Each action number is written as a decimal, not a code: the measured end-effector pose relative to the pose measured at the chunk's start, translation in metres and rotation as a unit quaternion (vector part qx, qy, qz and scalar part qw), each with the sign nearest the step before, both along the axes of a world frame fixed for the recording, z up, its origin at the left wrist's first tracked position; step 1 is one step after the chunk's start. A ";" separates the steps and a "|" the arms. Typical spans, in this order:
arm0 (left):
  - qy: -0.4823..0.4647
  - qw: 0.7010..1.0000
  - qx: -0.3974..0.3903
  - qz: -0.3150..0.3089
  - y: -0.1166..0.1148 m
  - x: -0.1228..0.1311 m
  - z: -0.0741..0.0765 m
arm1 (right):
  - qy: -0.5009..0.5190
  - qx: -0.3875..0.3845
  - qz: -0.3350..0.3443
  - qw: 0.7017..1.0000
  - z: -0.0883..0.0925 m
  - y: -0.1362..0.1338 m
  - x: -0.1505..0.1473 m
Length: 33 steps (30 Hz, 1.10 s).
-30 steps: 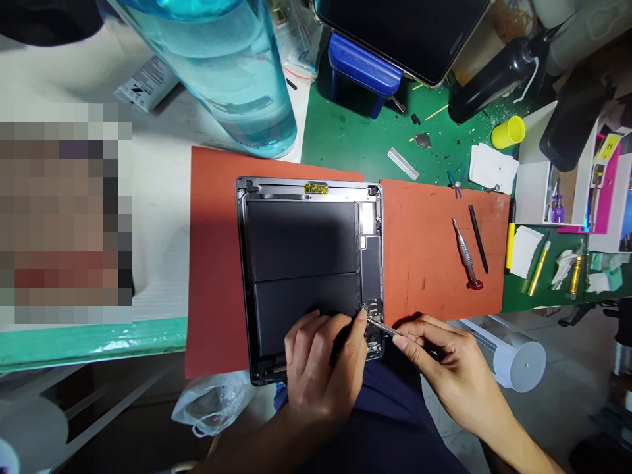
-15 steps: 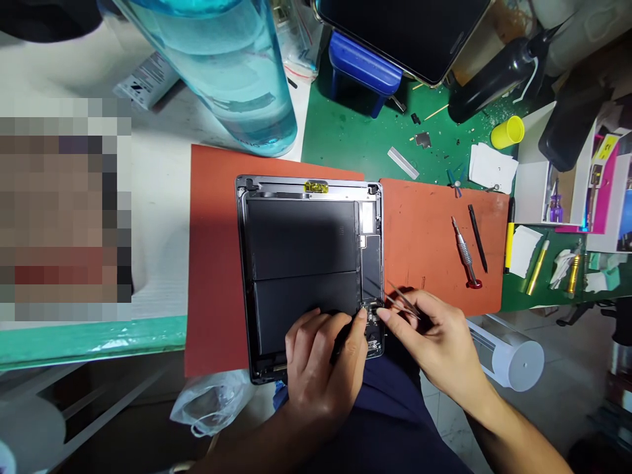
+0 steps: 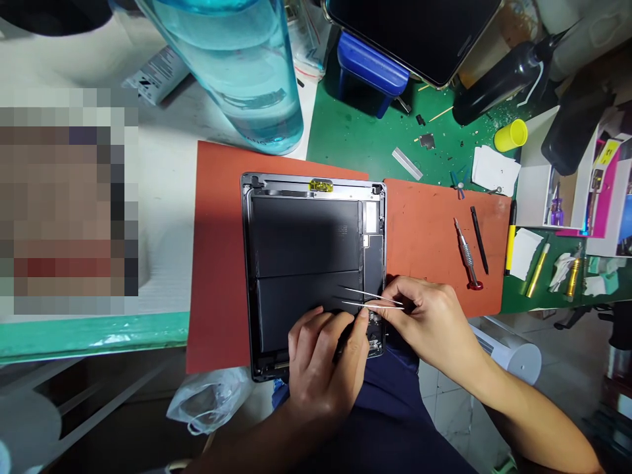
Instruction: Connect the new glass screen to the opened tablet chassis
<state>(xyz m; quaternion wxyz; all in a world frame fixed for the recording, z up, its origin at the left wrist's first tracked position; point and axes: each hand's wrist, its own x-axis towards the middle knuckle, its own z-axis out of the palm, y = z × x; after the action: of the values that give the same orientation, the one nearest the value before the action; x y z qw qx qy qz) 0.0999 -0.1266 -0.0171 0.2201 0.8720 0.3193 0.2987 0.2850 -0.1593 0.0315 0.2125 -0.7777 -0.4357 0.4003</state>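
An opened tablet [image 3: 306,237] lies on the orange mat, its black battery cells and inner parts exposed. My left hand [image 3: 326,368] is closed over the tablet's near edge, fingers bent on the battery and one fingertip beside the small parts at the lower right corner. What lies beneath that palm is hidden. Between the thumb and fingers of my right hand [image 3: 424,313] is a pair of thin metal tweezers [image 3: 375,298]. Their two arms stand apart, and the tips point left over the lower battery cell. The right thumb is close to the left fingertip.
On the orange mat [image 3: 419,243] lie a screwdriver [image 3: 467,253] and a black stick tool [image 3: 478,240]. Behind the tablet stands a large blue water bottle [image 3: 251,79]. A phone [image 3: 415,33] rests on a blue holder [image 3: 372,69]. A plastic bag [image 3: 212,398] hangs below the table edge.
My right hand has shifted slightly and turned the tweezers, so their tips now reach left across the battery. My left hand stays on the tablet. The whole view has moved a little.
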 end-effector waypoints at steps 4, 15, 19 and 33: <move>0.001 1.000 0.000 0.002 0.000 0.000 0.000 | 0.001 -0.001 0.012 1.000 0.001 0.001 0.002; 0.002 1.000 0.000 -0.001 0.000 0.001 0.001 | -0.004 0.007 0.042 0.999 0.002 0.005 0.004; 0.005 1.000 0.000 -0.004 0.001 0.000 0.000 | -0.011 0.003 0.058 0.998 0.003 0.005 0.004; 0.003 1.000 -0.003 -0.004 0.000 -0.002 -0.001 | -0.007 -0.007 0.062 0.998 0.001 0.006 0.005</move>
<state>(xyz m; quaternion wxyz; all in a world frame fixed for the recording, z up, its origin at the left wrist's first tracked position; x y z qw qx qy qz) 0.0979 -0.1268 -0.0177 0.2231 0.8737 0.3170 0.2938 0.2901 -0.1534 0.0326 0.1794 -0.7534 -0.4814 0.4104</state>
